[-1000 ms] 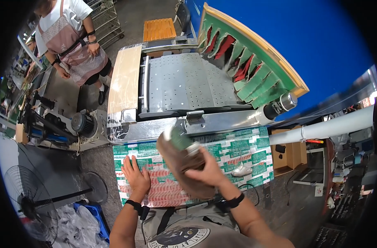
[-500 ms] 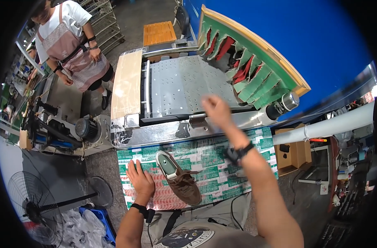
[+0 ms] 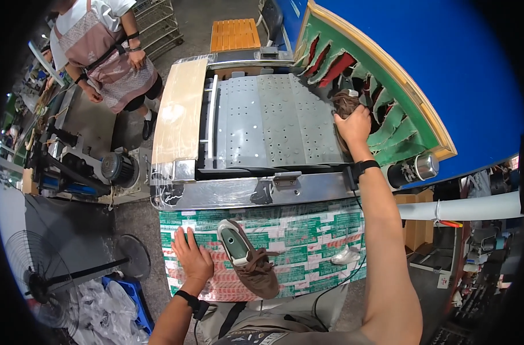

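My right hand (image 3: pixel 355 129) is closed on a brown lace-up shoe (image 3: pixel 346 102) at the torn green and red curtain strips (image 3: pixel 382 112), on the far right of the grey perforated conveyor (image 3: pixel 268 118). Part of that shoe is hidden behind my fingers. My left hand (image 3: pixel 193 257) lies flat with fingers spread on a ledge covered in green-and-white printed tape (image 3: pixel 302 230). Beside it, apart from my fingers, rests a second brown lace-up shoe (image 3: pixel 247 259), its opening up and its toe towards me.
A metal frame rail (image 3: pixel 227 192) runs between ledge and conveyor, with a wooden board (image 3: pixel 178 115) at the left. A small shiny silver object (image 3: pixel 346 256) lies on the ledge. Another person (image 3: pixel 110 54) stands at the far left. A fan (image 3: pixel 41 282) and a white pipe (image 3: pixel 463 211) flank me.
My right hand has moved right and away from me, from above the conveyor's near side to the curtain strips. The view has shifted slightly; my left hand stays on the ledge.
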### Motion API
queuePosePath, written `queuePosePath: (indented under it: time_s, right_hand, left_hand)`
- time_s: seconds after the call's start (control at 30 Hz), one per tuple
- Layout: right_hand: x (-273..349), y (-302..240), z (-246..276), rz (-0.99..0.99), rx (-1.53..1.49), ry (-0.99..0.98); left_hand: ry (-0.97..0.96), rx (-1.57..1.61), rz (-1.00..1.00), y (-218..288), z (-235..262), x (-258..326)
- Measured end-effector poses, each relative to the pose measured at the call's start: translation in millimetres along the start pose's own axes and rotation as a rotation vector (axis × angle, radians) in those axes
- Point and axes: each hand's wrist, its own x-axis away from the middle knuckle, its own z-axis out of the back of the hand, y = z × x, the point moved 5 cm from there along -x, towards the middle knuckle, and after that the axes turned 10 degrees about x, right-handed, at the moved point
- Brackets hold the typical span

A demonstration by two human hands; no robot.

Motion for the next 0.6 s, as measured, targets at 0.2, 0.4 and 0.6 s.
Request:
queuePosePath:
  time_s: [0.2, 0.4, 0.6]
  right_hand:
    - [6.8, 8.7, 9.2, -0.106, -0.239, -0.297]
    - [91.4, 35.6, 62.5, -0.369, -1.503, -0.779]
    - [275.1, 73.3, 175.0, -0.108, -1.334, -0.597]
  left_hand:
    - [0.028, 0.016, -0.027, -2.3, 7.6, 14.3]
    - [0.097, 0.060, -0.057, -3.1, 7.1, 17.8]
    - [0.153, 0.032, -0.078, -11.0, -3.3, 2.6]
